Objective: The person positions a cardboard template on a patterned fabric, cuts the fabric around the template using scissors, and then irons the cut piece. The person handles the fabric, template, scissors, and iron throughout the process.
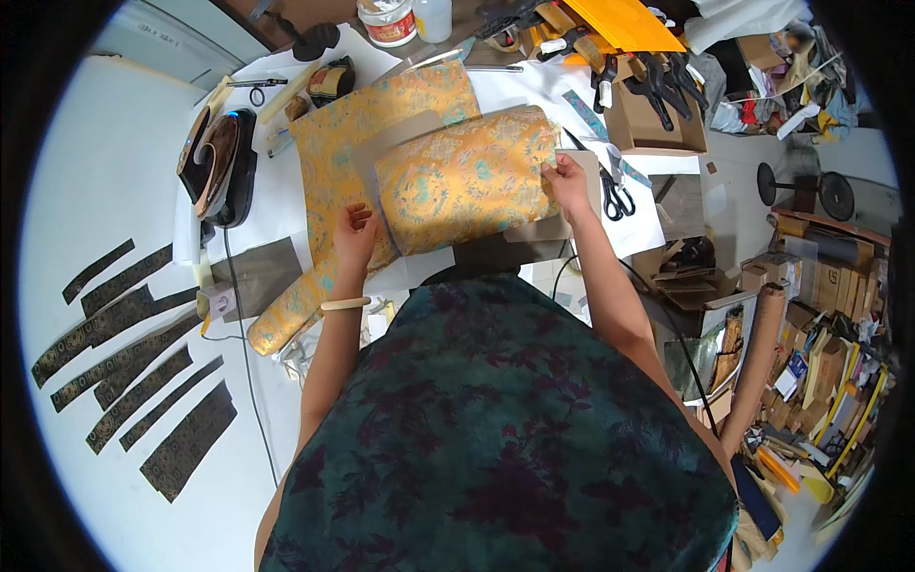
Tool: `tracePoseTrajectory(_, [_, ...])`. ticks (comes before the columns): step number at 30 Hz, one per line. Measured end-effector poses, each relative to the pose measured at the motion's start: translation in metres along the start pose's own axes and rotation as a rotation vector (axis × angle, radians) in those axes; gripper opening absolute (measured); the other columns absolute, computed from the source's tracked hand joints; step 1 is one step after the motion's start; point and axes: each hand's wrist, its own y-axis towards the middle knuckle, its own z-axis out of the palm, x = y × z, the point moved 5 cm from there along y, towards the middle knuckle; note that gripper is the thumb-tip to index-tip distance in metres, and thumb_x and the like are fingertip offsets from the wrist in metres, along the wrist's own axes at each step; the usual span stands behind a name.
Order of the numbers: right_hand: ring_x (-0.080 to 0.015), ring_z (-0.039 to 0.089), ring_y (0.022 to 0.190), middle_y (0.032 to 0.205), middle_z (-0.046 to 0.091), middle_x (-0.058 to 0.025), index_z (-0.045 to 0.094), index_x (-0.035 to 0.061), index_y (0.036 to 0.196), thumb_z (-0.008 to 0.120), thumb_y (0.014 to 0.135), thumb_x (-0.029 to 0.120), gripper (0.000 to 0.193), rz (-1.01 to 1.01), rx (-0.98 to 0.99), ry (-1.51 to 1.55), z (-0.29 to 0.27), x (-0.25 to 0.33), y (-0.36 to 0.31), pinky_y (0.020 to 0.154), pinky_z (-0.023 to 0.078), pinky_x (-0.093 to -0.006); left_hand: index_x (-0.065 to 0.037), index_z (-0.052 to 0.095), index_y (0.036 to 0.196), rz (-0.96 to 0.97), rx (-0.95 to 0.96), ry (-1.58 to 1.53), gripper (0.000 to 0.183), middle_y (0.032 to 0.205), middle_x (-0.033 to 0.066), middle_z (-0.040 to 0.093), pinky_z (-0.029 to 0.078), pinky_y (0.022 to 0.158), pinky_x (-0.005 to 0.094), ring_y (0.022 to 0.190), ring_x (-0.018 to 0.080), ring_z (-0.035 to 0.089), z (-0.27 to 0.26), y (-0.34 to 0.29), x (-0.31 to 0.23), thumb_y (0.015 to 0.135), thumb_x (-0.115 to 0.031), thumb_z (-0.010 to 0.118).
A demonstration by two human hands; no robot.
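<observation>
A golden-yellow brocade fabric (472, 176) with a floral pattern in teal and grey bulges up in a folded or curled piece over the table. At its right edge my right hand (569, 186) is closed in a pinch on the fabric. My left hand (355, 231), a pale bangle on its wrist, has its fingers curled together beside the left edge of that piece. What they hold, if anything, is hidden. Under it all lies grey-brown board (412, 132), on a flat stretch of the same fabric (329, 143). A rolled end of fabric (291, 310) hangs off the near left.
A clothes iron (219, 167) stands at left, its cord running down. Black-handled scissors (618, 202) lie right of my right hand. Clamps (662, 91) rest by a cardboard box (658, 129) at the back right. Dark patterned strips (143, 324) lie on the white surface at left.
</observation>
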Motion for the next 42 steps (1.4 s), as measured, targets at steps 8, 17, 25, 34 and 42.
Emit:
tracePoseTrajectory(8, [-0.0099,0.066,0.083,0.099,0.074,-0.0034,0.067,0.0029,0.115,0.066,0.102,0.009,0.014,0.008,-0.015,0.060,-0.004,-0.010,-0.002,0.077,0.053,-0.0261,-0.002,0.066,0.112,0.229,-0.057,0.289,0.023,0.108,0.0122,0.072,0.056,0.086,0.0349,0.099,0.0215,0.070,-0.003,-0.023,-0.014,0.090,-0.006,0.074])
tracePoseTrajectory(17, [-0.0032,0.059,0.073,0.088,0.072,0.0027,0.071,0.0032,0.111,0.068,0.101,0.010,0.013,-0.059,-0.036,0.124,-0.015,-0.013,-0.004,0.064,0.046,-0.0212,-0.004,0.063,0.123,0.420,0.003,0.684,0.049,0.122,0.0181,0.063,0.044,0.105,0.0494,0.121,0.0397,0.054,-0.003,-0.041,-0.023,0.078,-0.014,0.078])
tracePoseTrajectory(25, [-0.0037,0.058,0.074,0.088,0.073,0.0028,0.075,0.0009,0.108,0.074,0.099,0.015,0.017,-0.058,-0.075,0.179,-0.021,-0.010,-0.008,0.068,0.048,-0.0219,-0.005,0.054,0.135,0.376,0.098,0.767,0.079,0.133,0.0184,0.056,0.039,0.112,0.0502,0.132,0.0404,0.046,0.001,-0.043,-0.021,0.068,-0.025,0.090])
tracePoseTrajectory(34, [-0.0176,0.069,0.107,0.122,0.073,-0.0096,0.067,0.0005,0.130,0.053,0.109,0.045,0.052,0.118,-0.126,0.187,-0.037,-0.041,-0.002,0.094,0.052,-0.0336,-0.006,0.055,0.136,0.504,0.090,0.858,0.077,0.137,0.0186,0.057,0.040,0.112,0.0545,0.134,0.0423,0.046,0.013,-0.042,-0.024,0.071,-0.029,0.090])
tracePoseTrajectory(42, [-0.0197,0.067,0.110,0.124,0.072,-0.0088,0.063,0.0045,0.136,0.039,0.113,0.045,0.052,0.186,-0.049,0.231,-0.037,-0.037,-0.017,0.099,0.049,-0.0365,0.002,0.060,0.130,0.505,-0.048,0.714,0.055,0.131,0.0263,0.060,0.035,0.114,0.0566,0.134,0.0472,0.045,0.025,-0.017,-0.016,0.091,-0.034,0.073])
